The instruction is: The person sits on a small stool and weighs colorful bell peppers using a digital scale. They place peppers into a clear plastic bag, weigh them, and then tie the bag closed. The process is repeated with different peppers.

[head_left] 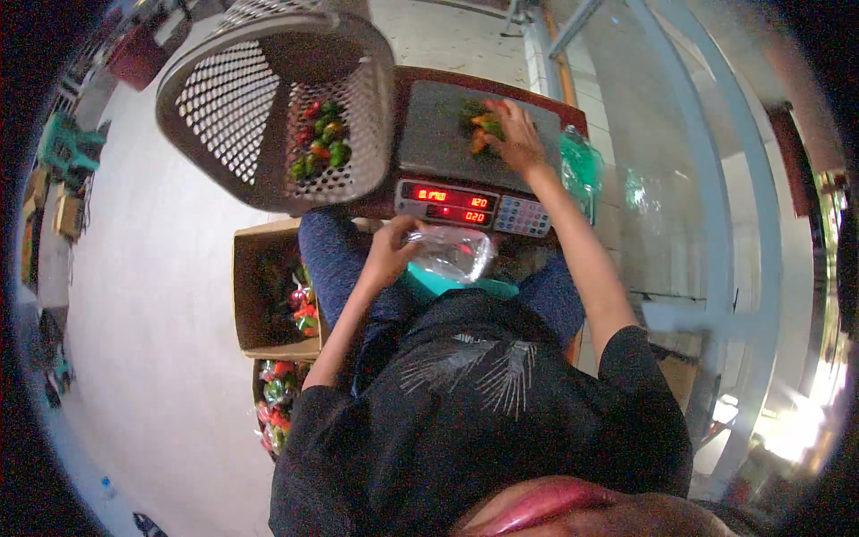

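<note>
My left hand [391,252] pinches the edge of a clear plastic bag [453,252], which hangs over my lap just below the scale's display. A digital weighing scale [429,127] with a flat grey platform stands before me, its red digits lit. On the platform's right half lies a small cluster of red, orange and green peppers [480,127]. My right hand [518,137] has its thumb and fingers around the right side of this cluster. Part of the cluster is hidden by the fingers, and whether any pepper is lifted cannot be told.
A perforated plastic basket [235,181] tilts at the left, with several peppers [322,137] inside. Below it, a cardboard box [268,295] holds bagged peppers [305,309], and more bagged peppers [275,396] lie nearer me. Green plastic [581,164] sits right of the scale. A teal container [429,278] is between my legs.
</note>
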Demonstrator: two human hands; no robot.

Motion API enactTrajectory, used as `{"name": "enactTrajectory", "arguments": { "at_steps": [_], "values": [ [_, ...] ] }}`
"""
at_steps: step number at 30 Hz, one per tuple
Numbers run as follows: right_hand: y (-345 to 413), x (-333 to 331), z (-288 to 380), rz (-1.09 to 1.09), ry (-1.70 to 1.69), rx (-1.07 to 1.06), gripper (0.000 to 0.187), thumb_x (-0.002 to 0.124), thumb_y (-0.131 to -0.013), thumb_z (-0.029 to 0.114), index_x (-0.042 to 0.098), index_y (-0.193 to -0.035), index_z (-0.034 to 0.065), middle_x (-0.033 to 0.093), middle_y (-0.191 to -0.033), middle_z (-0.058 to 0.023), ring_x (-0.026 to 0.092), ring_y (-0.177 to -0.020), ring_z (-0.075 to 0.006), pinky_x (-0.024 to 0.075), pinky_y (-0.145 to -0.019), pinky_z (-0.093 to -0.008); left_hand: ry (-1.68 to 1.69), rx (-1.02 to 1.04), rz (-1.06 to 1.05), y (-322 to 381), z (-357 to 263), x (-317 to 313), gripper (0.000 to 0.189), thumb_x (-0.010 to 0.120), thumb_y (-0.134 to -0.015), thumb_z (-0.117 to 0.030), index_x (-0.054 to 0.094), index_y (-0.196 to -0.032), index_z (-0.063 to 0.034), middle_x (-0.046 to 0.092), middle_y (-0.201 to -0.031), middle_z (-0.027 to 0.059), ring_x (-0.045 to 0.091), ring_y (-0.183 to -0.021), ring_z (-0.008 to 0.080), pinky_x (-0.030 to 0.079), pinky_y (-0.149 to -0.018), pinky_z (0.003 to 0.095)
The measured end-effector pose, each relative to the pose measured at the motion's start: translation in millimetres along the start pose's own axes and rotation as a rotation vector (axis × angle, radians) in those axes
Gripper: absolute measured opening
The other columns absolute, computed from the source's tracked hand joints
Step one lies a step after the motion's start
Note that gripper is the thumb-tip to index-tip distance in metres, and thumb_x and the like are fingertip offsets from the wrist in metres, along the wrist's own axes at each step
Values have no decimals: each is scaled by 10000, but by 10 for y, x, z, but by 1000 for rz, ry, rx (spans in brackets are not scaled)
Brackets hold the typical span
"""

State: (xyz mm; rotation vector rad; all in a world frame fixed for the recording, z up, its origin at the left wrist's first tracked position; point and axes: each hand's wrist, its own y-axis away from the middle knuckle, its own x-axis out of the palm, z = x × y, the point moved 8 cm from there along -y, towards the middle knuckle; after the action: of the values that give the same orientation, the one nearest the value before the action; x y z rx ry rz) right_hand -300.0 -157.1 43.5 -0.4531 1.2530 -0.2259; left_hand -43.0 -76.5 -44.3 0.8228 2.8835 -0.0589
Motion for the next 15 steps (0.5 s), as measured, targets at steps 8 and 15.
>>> {"name": "enactTrajectory", "arguments": {
  "at_steps": [8, 15],
  "values": [
    [-117, 415, -80, 143, 127, 27, 487, 604, -794, 200, 431, -1225, 54, 471, -1113, -169, 512, -988, -371, 433, -837, -448, -105, 110, 43, 48, -162, 164, 356, 599, -669, 18, 587, -1018, -48, 560, -996, 134, 572, -889, 302, 449, -772, 340],
    [-196, 496, -108, 5, 200, -135, 401, 582, -800, 139, 459, -1157, 3, 496, -1019, -173, 550, -933, -353, 470, -757, -435, -189, 128, 139, -55, -284, 362, 261, 618, -685, -29, 591, -944, -39, 591, -926, 149, 583, -882, 322, 457, -748, 356]
  ]
}}
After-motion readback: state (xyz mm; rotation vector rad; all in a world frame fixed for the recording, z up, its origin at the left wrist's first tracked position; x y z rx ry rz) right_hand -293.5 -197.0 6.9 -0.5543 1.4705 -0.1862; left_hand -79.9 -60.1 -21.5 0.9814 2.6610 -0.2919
